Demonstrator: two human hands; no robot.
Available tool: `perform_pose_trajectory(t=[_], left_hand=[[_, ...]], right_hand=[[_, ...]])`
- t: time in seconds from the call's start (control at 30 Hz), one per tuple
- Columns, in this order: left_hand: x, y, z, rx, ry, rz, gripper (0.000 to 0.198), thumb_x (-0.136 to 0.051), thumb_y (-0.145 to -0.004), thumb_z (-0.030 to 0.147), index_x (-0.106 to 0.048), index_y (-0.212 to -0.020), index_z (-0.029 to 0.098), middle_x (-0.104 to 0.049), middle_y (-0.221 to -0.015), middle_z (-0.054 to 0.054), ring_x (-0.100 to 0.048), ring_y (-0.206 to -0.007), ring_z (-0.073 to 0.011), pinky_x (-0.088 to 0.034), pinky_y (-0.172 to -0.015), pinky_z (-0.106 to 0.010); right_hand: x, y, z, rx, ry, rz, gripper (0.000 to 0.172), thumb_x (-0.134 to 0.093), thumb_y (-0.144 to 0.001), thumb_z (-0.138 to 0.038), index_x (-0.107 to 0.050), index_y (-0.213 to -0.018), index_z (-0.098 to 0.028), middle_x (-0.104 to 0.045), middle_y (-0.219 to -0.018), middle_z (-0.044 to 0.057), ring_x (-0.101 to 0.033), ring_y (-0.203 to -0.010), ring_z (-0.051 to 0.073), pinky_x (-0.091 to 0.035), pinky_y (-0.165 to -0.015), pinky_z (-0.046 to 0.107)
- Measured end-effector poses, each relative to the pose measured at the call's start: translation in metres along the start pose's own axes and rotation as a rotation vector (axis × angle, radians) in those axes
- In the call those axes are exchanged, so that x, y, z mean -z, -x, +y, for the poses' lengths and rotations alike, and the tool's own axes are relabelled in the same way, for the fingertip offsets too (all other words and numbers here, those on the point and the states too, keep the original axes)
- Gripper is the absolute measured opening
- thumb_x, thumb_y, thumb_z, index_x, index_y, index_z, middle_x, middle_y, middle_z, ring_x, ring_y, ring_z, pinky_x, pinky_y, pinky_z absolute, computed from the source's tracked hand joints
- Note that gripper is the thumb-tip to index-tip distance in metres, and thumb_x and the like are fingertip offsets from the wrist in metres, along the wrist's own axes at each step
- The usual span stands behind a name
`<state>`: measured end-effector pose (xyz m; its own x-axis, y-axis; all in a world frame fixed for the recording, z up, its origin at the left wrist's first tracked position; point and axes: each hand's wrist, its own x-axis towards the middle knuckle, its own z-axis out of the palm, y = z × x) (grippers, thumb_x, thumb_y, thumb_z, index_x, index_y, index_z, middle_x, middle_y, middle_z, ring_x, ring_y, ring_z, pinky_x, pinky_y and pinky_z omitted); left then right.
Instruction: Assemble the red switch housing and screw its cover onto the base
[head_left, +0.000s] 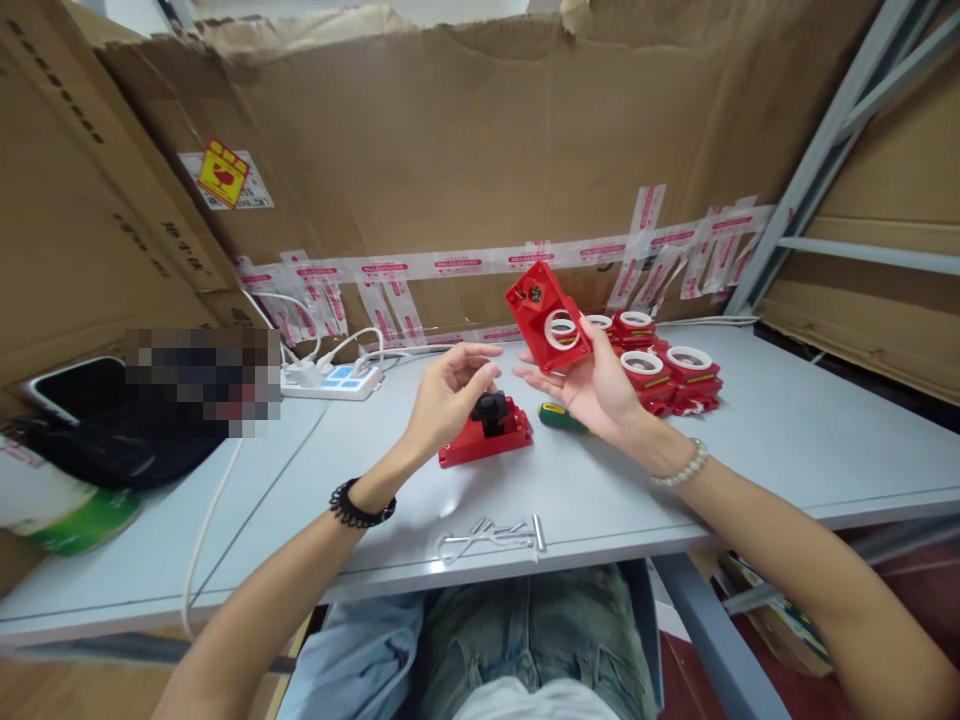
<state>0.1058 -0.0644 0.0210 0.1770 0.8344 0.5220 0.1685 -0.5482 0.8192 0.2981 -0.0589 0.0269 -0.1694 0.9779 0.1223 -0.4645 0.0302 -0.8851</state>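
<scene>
My right hand [604, 385] holds a red plastic housing cover [534, 300] tilted above the table, its hollow inside towards me. The cover has a round opening with a white ring and a small metal part near its top. My left hand [454, 390] has its fingers bent and apart, with nothing visible in them. Just below it lies a red base [487, 440] with a black knob-like part [491, 408] standing on it; whether the fingers touch that part I cannot tell. A green-handled screwdriver [559, 417] lies partly hidden under my right hand.
Several red housings with white rings [688, 360] stand right of my right hand. Loose screws [495, 535] lie at the table's front edge. A white power strip [337, 382] with plugged cables is at back left, near a black bag [165, 440]. Cardboard [465, 150] walls the back.
</scene>
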Motion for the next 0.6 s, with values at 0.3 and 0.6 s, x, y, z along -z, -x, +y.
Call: perform_pose_trajectory(t=[0.3,0.6], left_hand=[[-0.006,0.004,-0.01,-0.198,-0.395,0.082,0.025,-0.061,-0.089,0.034,-0.071,-0.107,0.02,-0.07,-0.083,-0.003,-0.058,-0.071,-0.0142,-0.048,-0.07,-0.028],[0.0,0.006,-0.009,-0.174,-0.399,0.011,0.04,-0.076,-0.077,0.04,-0.07,-0.11,0.018,-0.075,-0.088,-0.006,-0.067,-0.077,-0.0185,-0.054,-0.079,-0.033]], right_hand=[[-0.005,0.008,0.005,-0.048,-0.111,-0.094,0.05,-0.049,-0.086,-0.066,-0.062,-0.112,-0.024,-0.072,-0.115,0.009,-0.069,-0.105,0.027,-0.055,-0.096,0.048],[-0.008,0.01,0.004,-0.043,-0.04,-0.117,0.058,-0.048,-0.084,-0.071,-0.062,-0.114,-0.023,-0.074,-0.104,0.011,-0.071,-0.098,0.031,-0.056,-0.091,0.051]])
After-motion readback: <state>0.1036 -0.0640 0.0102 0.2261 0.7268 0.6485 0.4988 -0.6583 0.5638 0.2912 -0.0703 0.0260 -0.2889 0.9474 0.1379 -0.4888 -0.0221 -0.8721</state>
